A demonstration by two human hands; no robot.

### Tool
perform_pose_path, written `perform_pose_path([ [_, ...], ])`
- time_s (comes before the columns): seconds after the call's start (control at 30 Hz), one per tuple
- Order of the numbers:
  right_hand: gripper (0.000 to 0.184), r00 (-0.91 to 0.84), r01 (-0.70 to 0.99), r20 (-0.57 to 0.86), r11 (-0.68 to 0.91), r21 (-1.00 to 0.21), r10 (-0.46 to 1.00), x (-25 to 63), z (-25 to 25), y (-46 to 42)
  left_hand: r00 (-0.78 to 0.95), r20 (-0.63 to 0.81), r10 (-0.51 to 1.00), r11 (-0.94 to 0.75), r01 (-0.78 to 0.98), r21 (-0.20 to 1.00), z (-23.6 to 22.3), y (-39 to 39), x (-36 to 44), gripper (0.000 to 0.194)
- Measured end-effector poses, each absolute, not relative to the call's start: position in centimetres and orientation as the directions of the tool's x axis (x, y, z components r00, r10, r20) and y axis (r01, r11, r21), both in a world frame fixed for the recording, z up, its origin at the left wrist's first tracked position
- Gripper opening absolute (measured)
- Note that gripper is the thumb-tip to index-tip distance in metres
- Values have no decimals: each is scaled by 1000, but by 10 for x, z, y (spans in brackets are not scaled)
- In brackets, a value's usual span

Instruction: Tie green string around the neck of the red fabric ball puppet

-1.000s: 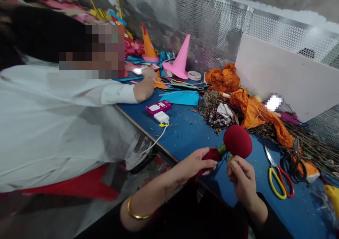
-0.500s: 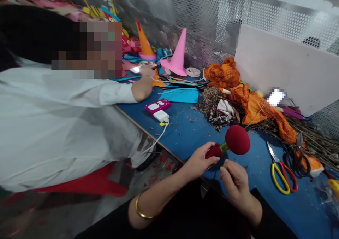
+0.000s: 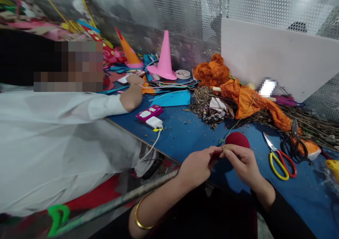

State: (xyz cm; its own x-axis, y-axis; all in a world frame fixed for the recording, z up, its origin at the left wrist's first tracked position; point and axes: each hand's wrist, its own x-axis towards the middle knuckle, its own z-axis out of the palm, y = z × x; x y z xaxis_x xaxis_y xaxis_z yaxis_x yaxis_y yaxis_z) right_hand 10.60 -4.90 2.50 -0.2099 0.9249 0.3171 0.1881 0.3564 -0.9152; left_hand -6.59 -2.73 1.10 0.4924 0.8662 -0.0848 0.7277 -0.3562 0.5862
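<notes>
My left hand [image 3: 197, 164] is closed around a dark red, soft-looking padded piece, mostly covered by my fingers. Its rounded red end [image 3: 238, 138] bulges out behind my right hand [image 3: 242, 163]. The right thumb and forefinger are pinched together at the left fingertips, over the piece's narrow middle; what they pinch is too small to make out. A thin green thread [image 3: 236, 125] runs from the orange cloth [image 3: 246, 103] down to a small tangle beside my fingertips. Scissors with yellow and red handles [image 3: 279, 160] lie open to the right.
Black-handled shears [image 3: 294, 143] lie beside dry stalks [image 3: 317, 124]. A purple device [image 3: 149, 113] with a white plug and cable sits left on the blue table [image 3: 182, 140]. Behind are a pink cone hat [image 3: 164, 58] and a white board [image 3: 272, 51]. At left, a person in white [image 3: 53, 133] reaches over the table.
My right hand has come up against the left fingertips, now covering the green middle and part of the red end. The view has shifted; a pole with a green loop shows at lower left.
</notes>
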Motion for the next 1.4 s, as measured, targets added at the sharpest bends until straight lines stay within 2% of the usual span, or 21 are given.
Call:
perform_pose_path([
  [0.27, 26, -224, 405, 324, 391, -827, 919, 112, 23, -42, 570, -114, 814, -524, 804, 281, 6, -34, -60, 27],
  [0.47, 26, -180, 544, 238, 299, -784, 954, 114, 20, -38, 714, 22, 700, -714, 701, -5, -2, -44, -59, 32],
  [0.6, 27, -150, 604, 197, 248, -758, 969, 114, 22, -39, 729, 186, 658, -727, 680, -92, -13, -48, -61, 35],
  [0.73, 31, -145, 680, 154, 211, -702, 977, 113, 25, -41, 752, 280, 597, -762, 640, -95, -23, -49, -63, 36],
  [0.97, 30, -126, 729, 106, 164, -664, 986, 110, 25, -41, 806, 279, 523, -795, 579, -182, -23, -47, -63, 39],
  [1.07, 26, -110, 723, 89, 141, -676, 990, 110, 26, -42, 799, 240, 551, -792, 591, -154, -20, -48, -61, 39],
  [1.17, 21, -133, 591, 127, 181, -786, 983, 113, 29, -44, 757, 205, 620, -763, 643, -65, -15, -47, -62, 38],
  [1.27, 23, -153, 405, 169, 218, -888, 974, 124, 34, -44, 682, 232, 693, -712, 698, 74, -10, -40, -71, 35],
  [1.4, 26, -188, 268, 21, 72, -961, 982, 147, 41, -37, 554, 297, 778, -615, 769, 176, -1, -27, -90, 34],
])
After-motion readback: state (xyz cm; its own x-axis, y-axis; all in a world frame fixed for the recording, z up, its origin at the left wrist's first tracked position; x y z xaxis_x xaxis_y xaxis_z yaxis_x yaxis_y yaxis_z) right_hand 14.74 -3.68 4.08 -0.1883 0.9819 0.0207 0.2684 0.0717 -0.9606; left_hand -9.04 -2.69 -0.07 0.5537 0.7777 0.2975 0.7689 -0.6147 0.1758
